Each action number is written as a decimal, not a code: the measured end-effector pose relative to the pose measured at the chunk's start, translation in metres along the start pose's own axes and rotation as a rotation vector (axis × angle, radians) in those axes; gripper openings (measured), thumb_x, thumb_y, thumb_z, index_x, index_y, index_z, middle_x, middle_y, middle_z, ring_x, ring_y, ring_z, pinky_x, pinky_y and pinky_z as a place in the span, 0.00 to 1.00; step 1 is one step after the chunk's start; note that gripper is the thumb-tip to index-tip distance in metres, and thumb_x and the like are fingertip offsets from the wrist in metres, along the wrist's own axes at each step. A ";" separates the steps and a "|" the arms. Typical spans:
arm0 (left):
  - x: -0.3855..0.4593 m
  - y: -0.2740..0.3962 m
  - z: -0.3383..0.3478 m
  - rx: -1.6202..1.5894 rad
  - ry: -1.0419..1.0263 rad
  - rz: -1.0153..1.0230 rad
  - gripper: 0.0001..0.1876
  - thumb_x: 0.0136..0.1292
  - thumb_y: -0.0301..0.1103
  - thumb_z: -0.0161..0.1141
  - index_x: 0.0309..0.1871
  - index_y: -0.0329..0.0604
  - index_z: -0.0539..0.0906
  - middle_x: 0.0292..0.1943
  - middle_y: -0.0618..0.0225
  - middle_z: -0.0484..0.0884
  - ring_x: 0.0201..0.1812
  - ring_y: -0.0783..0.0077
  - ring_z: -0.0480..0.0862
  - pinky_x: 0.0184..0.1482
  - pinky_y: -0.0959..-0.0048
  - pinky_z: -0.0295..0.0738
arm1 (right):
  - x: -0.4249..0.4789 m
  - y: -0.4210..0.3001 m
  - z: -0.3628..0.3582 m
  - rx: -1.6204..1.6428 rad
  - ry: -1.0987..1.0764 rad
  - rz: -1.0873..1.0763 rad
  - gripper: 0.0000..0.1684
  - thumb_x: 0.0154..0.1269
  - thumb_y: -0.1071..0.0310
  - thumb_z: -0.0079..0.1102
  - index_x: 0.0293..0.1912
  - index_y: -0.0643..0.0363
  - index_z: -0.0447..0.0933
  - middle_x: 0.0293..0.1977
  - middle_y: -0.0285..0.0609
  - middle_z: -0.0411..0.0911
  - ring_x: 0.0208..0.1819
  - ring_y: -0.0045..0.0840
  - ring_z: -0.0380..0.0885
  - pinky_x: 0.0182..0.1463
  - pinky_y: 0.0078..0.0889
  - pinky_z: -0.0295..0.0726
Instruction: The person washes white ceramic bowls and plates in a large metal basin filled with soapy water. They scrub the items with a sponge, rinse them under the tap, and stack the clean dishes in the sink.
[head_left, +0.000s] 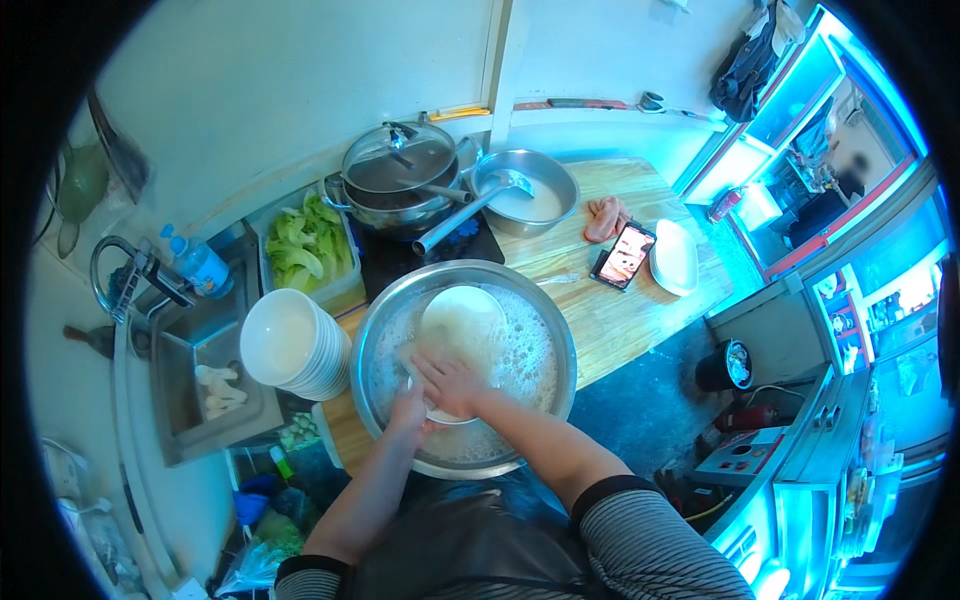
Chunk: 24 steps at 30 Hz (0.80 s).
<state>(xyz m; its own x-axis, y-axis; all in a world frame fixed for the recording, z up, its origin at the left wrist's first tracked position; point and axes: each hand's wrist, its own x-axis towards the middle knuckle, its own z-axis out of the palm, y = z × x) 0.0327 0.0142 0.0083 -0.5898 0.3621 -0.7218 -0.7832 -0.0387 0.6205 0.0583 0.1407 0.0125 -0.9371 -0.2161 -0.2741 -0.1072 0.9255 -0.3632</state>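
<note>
A large steel basin (566, 375) of foamy water stands before me on the wooden table. Over it, my left hand (409, 411) grips the edge of a white bowl (450, 417). My right hand (452, 384) lies across that bowl with its fingers stretched out and blurred. Whether a cloth or sponge is under the fingers, I cannot tell. Just beyond, a round white dish (466, 301) shows in the foam, its near part blurred. To the left of the basin rises a tall stack of white bowls (289, 341).
Behind are a tub of lettuce (307, 244), a lidded pot (397, 172) and a steel bowl (525, 214) with a ladle (469, 214) across it. A phone (628, 255) and white plates (675, 259) occupy the right. Left lies a sink (262, 431). A person (853, 176) appears beyond the doorway.
</note>
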 end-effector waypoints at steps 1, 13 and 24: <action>-0.002 0.001 0.000 0.026 0.000 0.026 0.23 0.71 0.39 0.40 0.67 0.47 0.58 0.57 0.56 0.70 0.55 0.55 0.74 0.49 0.54 0.77 | 0.002 0.001 -0.008 0.040 -0.033 0.038 0.33 0.70 0.49 0.30 0.70 0.47 0.47 0.70 0.46 0.48 0.67 0.43 0.55 0.67 0.47 0.54; 0.005 0.000 -0.018 -0.209 -0.089 0.069 0.29 0.58 0.19 0.43 0.65 0.46 0.60 0.57 0.54 0.69 0.55 0.53 0.74 0.51 0.53 0.76 | -0.045 0.001 0.014 0.090 -0.025 0.346 0.38 0.66 0.47 0.34 0.67 0.63 0.51 0.67 0.56 0.52 0.70 0.43 0.46 0.69 0.54 0.40; -0.007 0.012 -0.004 -0.318 -0.226 -0.143 0.33 0.69 0.61 0.29 0.67 0.47 0.59 0.63 0.58 0.66 0.61 0.58 0.69 0.60 0.54 0.67 | 0.024 -0.006 0.027 0.105 0.131 0.182 0.36 0.68 0.48 0.31 0.70 0.53 0.48 0.70 0.50 0.43 0.72 0.46 0.41 0.70 0.55 0.38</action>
<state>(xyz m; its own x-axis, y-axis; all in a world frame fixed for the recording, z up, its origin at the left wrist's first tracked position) 0.0262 0.0074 0.0192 -0.4399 0.5789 -0.6866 -0.8969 -0.2457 0.3676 0.0455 0.1211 -0.0158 -0.9735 0.0002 -0.2285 0.0966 0.9065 -0.4110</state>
